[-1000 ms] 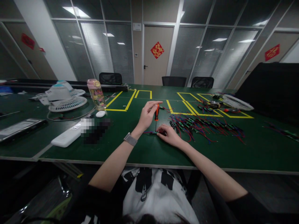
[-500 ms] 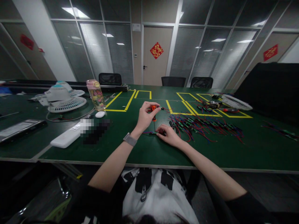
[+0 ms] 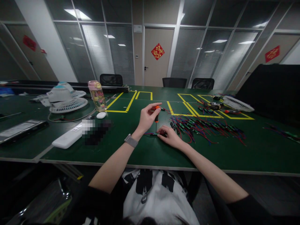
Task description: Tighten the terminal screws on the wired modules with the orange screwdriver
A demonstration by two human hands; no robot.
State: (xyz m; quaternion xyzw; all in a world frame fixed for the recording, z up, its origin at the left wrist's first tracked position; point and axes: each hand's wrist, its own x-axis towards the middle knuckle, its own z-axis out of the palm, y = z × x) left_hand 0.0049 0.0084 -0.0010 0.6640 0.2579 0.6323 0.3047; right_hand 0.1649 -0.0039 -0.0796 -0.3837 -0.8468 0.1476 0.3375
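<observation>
My left hand [image 3: 148, 117] is closed around the handle of an orange and black screwdriver [image 3: 157, 117], which stands nearly upright. The screwdriver's tip meets a small green circuit board [image 3: 154, 134] lying on the green table [image 3: 122, 150]. Wires run out from the board's left end. The fingers of my right hand [image 3: 169, 135] grip the board's right end and hide part of it. Beyond my left hand lies another small board [image 3: 162, 109] with red wires.
A pile of wired circuit boards [image 3: 203, 125] lies to the right of my hands. On the left are a white power strip-like bar [image 3: 67, 137], a pink-lidded bottle [image 3: 97, 97] and white fans [image 3: 61, 98]. Yellow tape [image 3: 117, 111] marks the table.
My left hand's fingers have shifted on the screwdriver handle, which has turned and looks more upright. My right hand stays on the board. The whole view has shifted slightly.
</observation>
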